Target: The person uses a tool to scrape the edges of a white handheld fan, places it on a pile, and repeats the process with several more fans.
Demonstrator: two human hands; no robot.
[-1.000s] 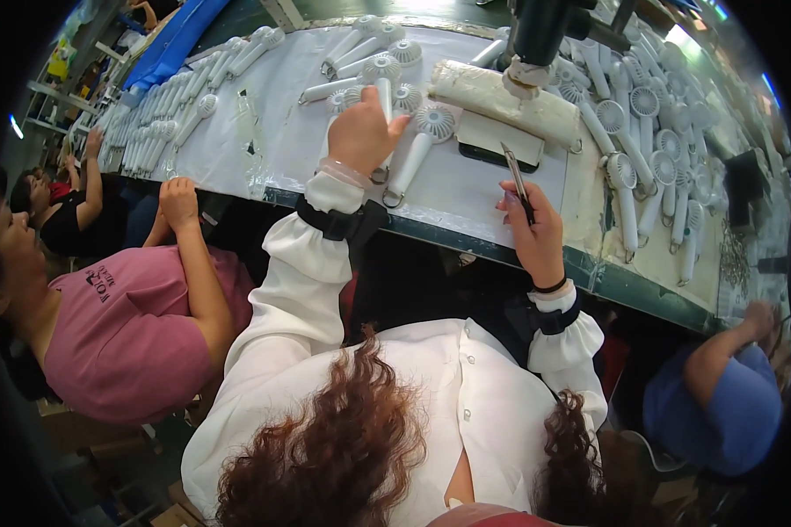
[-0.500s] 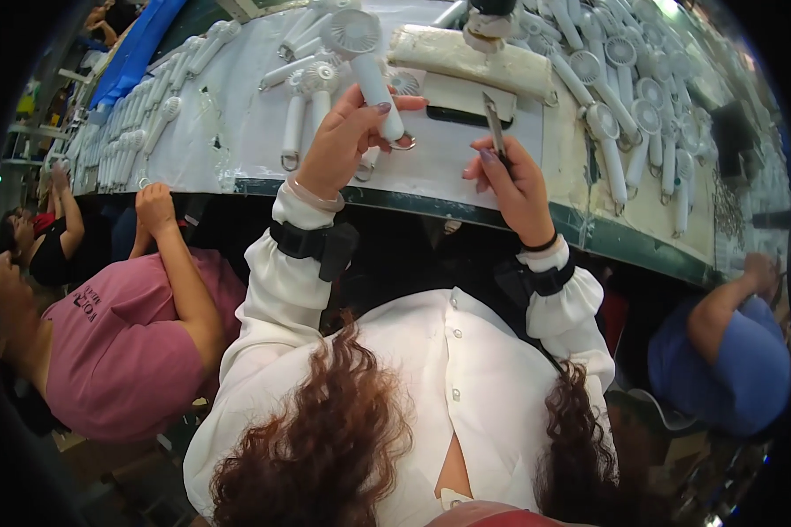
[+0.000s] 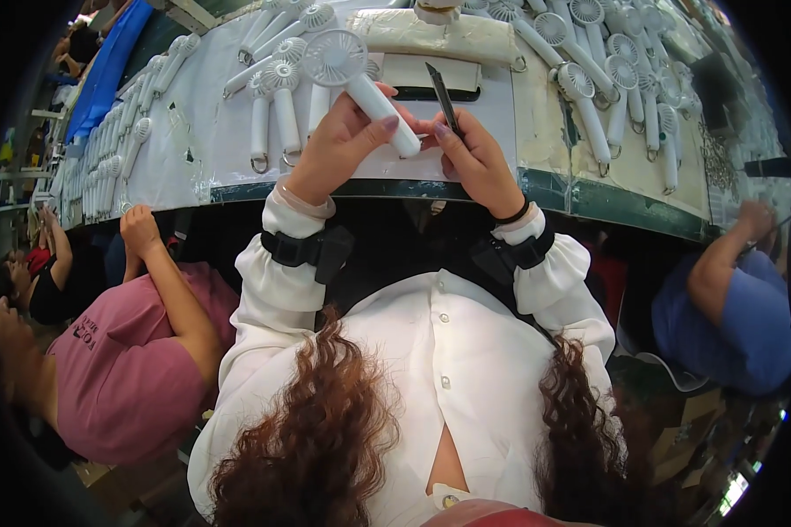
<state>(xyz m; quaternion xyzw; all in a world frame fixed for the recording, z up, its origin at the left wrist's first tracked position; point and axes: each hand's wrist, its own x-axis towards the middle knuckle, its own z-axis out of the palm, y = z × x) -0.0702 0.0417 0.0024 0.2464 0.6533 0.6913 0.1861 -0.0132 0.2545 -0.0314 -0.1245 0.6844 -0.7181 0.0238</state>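
Observation:
My left hand [image 3: 343, 145] is wrapped round the handle of a white handheld fan [image 3: 380, 107], its round grille tilted up to the far left. A slim dark utility knife [image 3: 443, 98] sits in my closed right hand [image 3: 476, 162], its tip pointing away from me. The fingertips of both hands meet beside the fan's handle; what they touch there is hidden. Just beyond my left hand several more white fans [image 3: 283, 114] lie on the table, some with metal rings at the handle ends.
A cream padded roll [image 3: 431, 35] lies across the table, with a pale, dark-edged flat piece [image 3: 439, 75] before it. Fans [image 3: 589, 114] are heaped at the right, more stand in rows [image 3: 97, 180] at the left. A person in pink [image 3: 141, 351] and one in blue [image 3: 729, 307] sit either side.
My right hand has moved left, up to the fan's handle, bringing the knife along. The fan has turned in my left hand so its grille faces me more. The whole view has shifted slightly.

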